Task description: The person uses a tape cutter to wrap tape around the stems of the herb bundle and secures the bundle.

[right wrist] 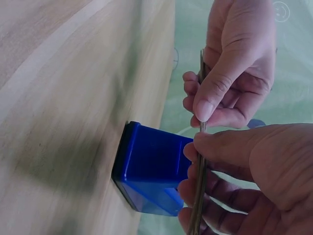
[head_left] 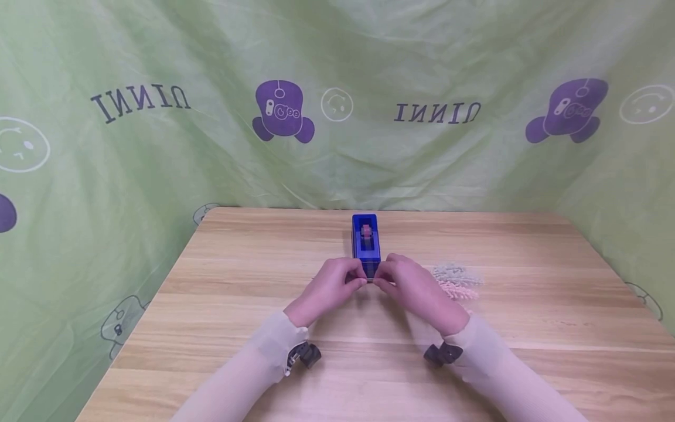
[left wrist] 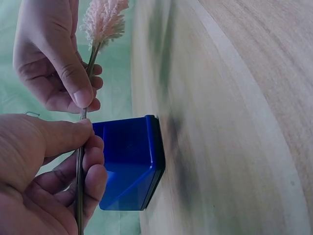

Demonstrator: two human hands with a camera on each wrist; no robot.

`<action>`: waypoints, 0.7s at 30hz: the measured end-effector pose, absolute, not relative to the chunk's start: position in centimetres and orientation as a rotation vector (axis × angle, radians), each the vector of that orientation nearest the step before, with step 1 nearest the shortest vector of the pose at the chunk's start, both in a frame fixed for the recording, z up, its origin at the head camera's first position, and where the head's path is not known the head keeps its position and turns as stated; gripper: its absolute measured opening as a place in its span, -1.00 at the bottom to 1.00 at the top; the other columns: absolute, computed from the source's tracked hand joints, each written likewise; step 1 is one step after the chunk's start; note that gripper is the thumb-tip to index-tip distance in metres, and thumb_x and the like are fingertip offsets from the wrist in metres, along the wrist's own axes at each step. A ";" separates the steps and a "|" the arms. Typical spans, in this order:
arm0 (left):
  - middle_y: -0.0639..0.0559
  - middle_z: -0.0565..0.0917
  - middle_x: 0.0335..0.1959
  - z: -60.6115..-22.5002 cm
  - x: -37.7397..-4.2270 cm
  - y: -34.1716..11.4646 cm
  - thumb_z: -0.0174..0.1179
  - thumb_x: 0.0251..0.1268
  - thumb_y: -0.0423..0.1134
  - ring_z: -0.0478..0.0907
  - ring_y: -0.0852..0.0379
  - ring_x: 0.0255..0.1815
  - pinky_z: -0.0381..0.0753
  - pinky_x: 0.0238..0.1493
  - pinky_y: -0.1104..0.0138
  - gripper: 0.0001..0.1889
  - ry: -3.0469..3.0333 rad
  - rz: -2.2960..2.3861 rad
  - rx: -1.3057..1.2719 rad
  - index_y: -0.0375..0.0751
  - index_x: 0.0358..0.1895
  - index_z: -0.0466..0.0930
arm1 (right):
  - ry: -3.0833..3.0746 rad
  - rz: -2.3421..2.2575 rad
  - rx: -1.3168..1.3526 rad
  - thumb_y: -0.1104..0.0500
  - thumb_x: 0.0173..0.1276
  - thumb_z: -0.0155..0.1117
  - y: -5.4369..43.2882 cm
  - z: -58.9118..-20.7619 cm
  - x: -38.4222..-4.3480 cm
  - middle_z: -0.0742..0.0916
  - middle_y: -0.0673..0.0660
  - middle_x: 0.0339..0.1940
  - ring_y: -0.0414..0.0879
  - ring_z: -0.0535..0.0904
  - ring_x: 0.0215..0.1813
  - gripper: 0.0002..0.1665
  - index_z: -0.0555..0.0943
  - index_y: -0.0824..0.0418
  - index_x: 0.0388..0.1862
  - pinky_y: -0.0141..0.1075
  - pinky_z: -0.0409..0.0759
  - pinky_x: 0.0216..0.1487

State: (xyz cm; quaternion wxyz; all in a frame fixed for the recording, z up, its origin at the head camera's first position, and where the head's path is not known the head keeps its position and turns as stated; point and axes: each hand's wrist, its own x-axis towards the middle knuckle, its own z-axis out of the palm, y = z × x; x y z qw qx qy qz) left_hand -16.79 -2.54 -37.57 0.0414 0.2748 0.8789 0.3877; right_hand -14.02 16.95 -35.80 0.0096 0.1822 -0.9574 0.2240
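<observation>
A bunch of thin flower stems runs between my two hands in front of a blue tape dispenser. My left hand pinches the bare part of the stems between thumb and fingers. Close beside it, my right hand grips them nearer the flower heads, thumb on top. Fluffy pink flower heads stick out past the right hand, with greyish ones beside them in the head view. A pale, shiny band shows on the stems between the two thumbs. The dispenser stands upright just beyond the fingertips.
The dispenser holds a small roll with a pink core. Everything is over a wood-grain table, whose back edge meets a green printed curtain. Small black cameras sit on both wrists.
</observation>
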 end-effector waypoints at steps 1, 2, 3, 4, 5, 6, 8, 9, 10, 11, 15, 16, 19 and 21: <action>-0.05 0.78 -0.29 -37.6 -16.8 -2.5 0.34 0.38 -0.40 0.61 0.23 -0.32 0.63 -0.23 0.46 -0.93 2.690 1.191 0.845 -0.20 -0.31 0.70 | -3.004 0.728 0.554 0.22 0.41 0.42 16.9 -35.8 -14.1 0.66 -0.01 -0.42 -0.19 0.50 -0.39 -0.95 0.76 0.17 -0.28 -0.30 0.58 -0.25; -0.05 0.78 -0.29 -37.7 -16.8 -2.5 0.34 0.37 -0.40 0.61 0.23 -0.32 0.63 -0.22 0.46 -0.93 2.691 1.197 0.848 -0.20 -0.31 0.70 | -3.019 0.770 0.537 0.22 0.42 0.41 16.9 -35.8 -14.1 0.67 -0.01 -0.42 -0.19 0.50 -0.40 -0.95 0.76 0.17 -0.26 -0.31 0.58 -0.27; -0.05 0.79 -0.29 -37.7 -16.8 -2.5 0.34 0.37 -0.40 0.61 0.22 -0.31 0.63 -0.21 0.46 -0.93 2.692 1.201 0.854 -0.20 -0.31 0.70 | -3.034 0.808 0.520 0.20 0.44 0.40 16.9 -35.8 -14.2 0.68 -0.01 -0.44 -0.19 0.51 -0.42 -0.94 0.75 0.17 -0.26 -0.32 0.57 -0.30; -0.05 0.79 -0.29 -37.8 -16.9 -2.6 0.34 0.37 -0.40 0.61 0.23 -0.31 0.63 -0.20 0.46 -0.93 2.692 1.207 0.858 -0.19 -0.31 0.70 | -3.049 0.845 0.501 0.19 0.45 0.38 16.9 -35.8 -14.2 0.67 -0.01 -0.47 -0.18 0.50 -0.44 -0.91 0.74 0.18 -0.25 -0.32 0.56 -0.33; -0.05 0.78 -0.29 -37.8 -16.9 -2.6 0.35 0.36 -0.40 0.61 0.23 -0.31 0.62 -0.20 0.46 -0.92 2.693 1.212 0.860 -0.19 -0.32 0.70 | -3.059 0.889 0.485 0.17 0.48 0.35 16.8 -35.8 -14.3 0.68 -0.01 -0.49 -0.18 0.49 -0.45 -0.88 0.74 0.19 -0.24 -0.32 0.55 -0.35; -0.04 0.78 -0.29 -37.9 -16.9 -2.6 0.35 0.36 -0.40 0.60 0.23 -0.30 0.62 -0.19 0.46 -0.92 2.693 1.216 0.863 -0.19 -0.32 0.69 | -3.068 0.924 0.464 0.15 0.51 0.33 16.8 -35.8 -14.4 0.67 0.00 -0.51 -0.17 0.48 -0.47 -0.84 0.74 0.20 -0.24 -0.32 0.53 -0.38; -0.04 0.78 -0.30 -38.0 -16.9 -2.6 0.35 0.36 -0.40 0.60 0.23 -0.30 0.62 -0.19 0.45 -0.91 2.689 1.226 0.865 -0.18 -0.33 0.69 | -3.073 0.955 0.440 0.09 0.55 0.28 16.6 -35.8 -14.6 0.65 0.01 -0.53 -0.16 0.46 -0.49 -0.75 0.73 0.23 -0.25 -0.32 0.50 -0.41; -0.04 0.78 -0.29 -38.0 -16.9 -2.6 0.35 0.36 -0.40 0.60 0.23 -0.30 0.62 -0.18 0.45 -0.91 2.685 1.230 0.865 -0.18 -0.33 0.69 | -3.075 0.954 0.428 0.07 0.57 0.25 16.6 -35.8 -14.7 0.64 0.01 -0.55 -0.16 0.45 -0.50 -0.71 0.73 0.24 -0.26 -0.31 0.49 -0.42; -0.04 0.78 -0.29 -38.0 -16.9 -2.7 0.35 0.36 -0.40 0.60 0.23 -0.29 0.62 -0.18 0.45 -0.91 2.679 1.234 0.863 -0.18 -0.33 0.69 | -3.076 0.961 0.408 0.06 0.58 0.24 16.5 -35.9 -14.8 0.63 0.02 -0.55 -0.15 0.44 -0.51 -0.68 0.74 0.25 -0.28 -0.30 0.48 -0.43; -0.04 0.78 -0.28 -38.0 -16.9 -2.7 0.34 0.37 -0.40 0.60 0.23 -0.29 0.62 -0.17 0.45 -0.91 2.675 1.235 0.863 -0.18 -0.33 0.69 | -3.078 0.968 0.386 0.05 0.59 0.23 16.4 -35.9 -14.9 0.64 0.02 -0.56 -0.15 0.44 -0.51 -0.66 0.74 0.26 -0.29 -0.30 0.47 -0.43; -0.04 0.79 -0.25 -38.1 -17.0 -2.8 0.34 0.36 -0.42 0.63 0.21 -0.24 0.64 -0.13 0.44 -0.93 2.662 1.237 0.860 -0.20 -0.30 0.70 | -3.094 1.013 0.313 0.02 0.60 0.21 16.1 -36.2 -15.4 0.66 0.05 -0.56 -0.15 0.42 -0.53 -0.59 0.74 0.26 -0.36 -0.30 0.46 -0.43; -0.04 0.79 -0.24 -38.1 -17.0 -2.8 0.34 0.36 -0.42 0.63 0.21 -0.24 0.64 -0.12 0.44 -0.94 2.660 1.235 0.860 -0.20 -0.29 0.70 | -3.096 1.036 0.299 0.01 0.60 0.20 16.1 -36.2 -15.5 0.68 0.07 -0.55 -0.15 0.42 -0.54 -0.57 0.74 0.26 -0.38 -0.31 0.45 -0.44; -0.03 0.79 -0.25 -38.2 -17.0 -2.8 0.34 0.36 -0.42 0.63 0.20 -0.23 0.64 -0.12 0.43 -0.94 2.662 1.233 0.867 -0.20 -0.28 0.70 | -3.094 1.088 0.282 0.01 0.61 0.19 16.0 -36.3 -15.8 0.73 0.14 -0.51 -0.16 0.41 -0.56 -0.55 0.73 0.27 -0.41 -0.33 0.42 -0.47; -0.03 0.79 -0.26 -38.2 -17.0 -2.8 0.34 0.36 -0.42 0.63 0.20 -0.24 0.63 -0.13 0.43 -0.93 2.668 1.230 0.871 -0.18 -0.29 0.70 | -3.093 1.124 0.260 0.01 0.61 0.20 16.0 -36.4 -15.9 0.76 0.18 -0.48 -0.17 0.40 -0.56 -0.55 0.74 0.27 -0.41 -0.34 0.40 -0.48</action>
